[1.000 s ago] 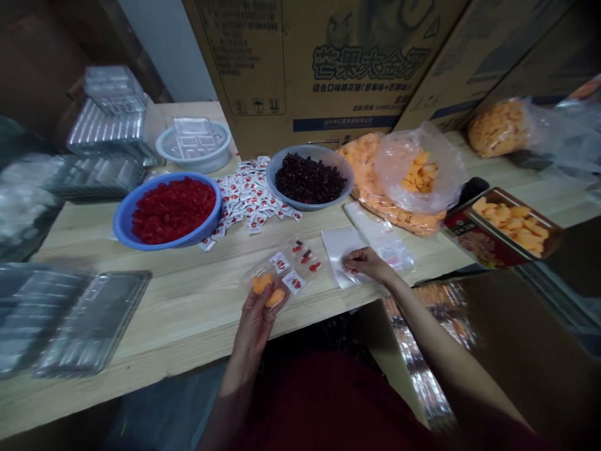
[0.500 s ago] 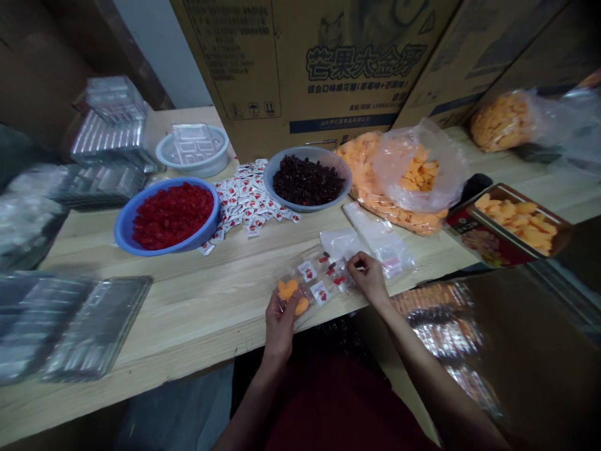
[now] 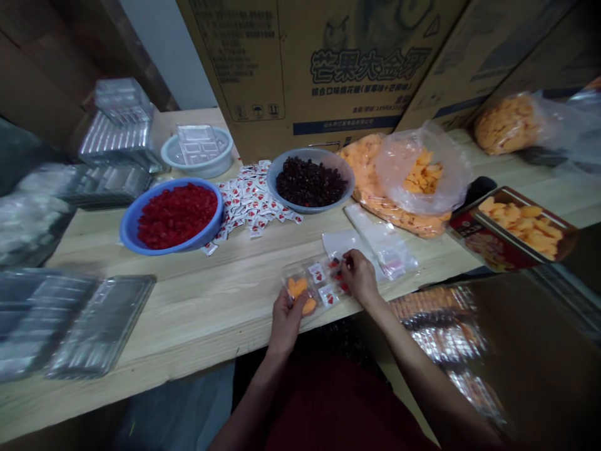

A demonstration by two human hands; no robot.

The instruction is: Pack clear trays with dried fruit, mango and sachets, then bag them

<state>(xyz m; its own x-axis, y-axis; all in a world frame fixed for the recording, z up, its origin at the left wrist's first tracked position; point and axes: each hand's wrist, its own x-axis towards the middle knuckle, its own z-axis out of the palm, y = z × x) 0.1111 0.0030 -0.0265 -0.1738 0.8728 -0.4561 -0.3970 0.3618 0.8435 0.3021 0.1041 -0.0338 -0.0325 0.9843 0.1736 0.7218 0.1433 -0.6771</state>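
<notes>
A clear plastic compartment tray (image 3: 320, 305) lies near the table's front edge. Its left end holds orange candy pieces (image 3: 297, 287), the middle two small printed sachets (image 3: 328, 295), and the right part red and dark pieces (image 3: 333, 264). My left hand (image 3: 287, 316) is closed on the tray's left end, thumb over the orange pieces. Above the right end, my right hand (image 3: 360, 275) has thumb and fingers pinched together and partly covers the compartments there. Whatever is in that pinch is hidden.
Behind stand a blue bowl of red pieces (image 3: 216, 219), a bowl of dark pieces (image 3: 351, 191) and piled sachets (image 3: 256, 199). Bagged orange pieces (image 3: 408, 219) and a tin (image 3: 474, 241) are right. Stacked clear trays (image 3: 101, 326) lie left; plastic bags (image 3: 382, 241) lie beyond my right hand.
My right hand has moved left, further over the tray's red and dark pieces. My left hand keeps its hold, and the tray has shifted slightly right. The whole view has also shifted slightly.
</notes>
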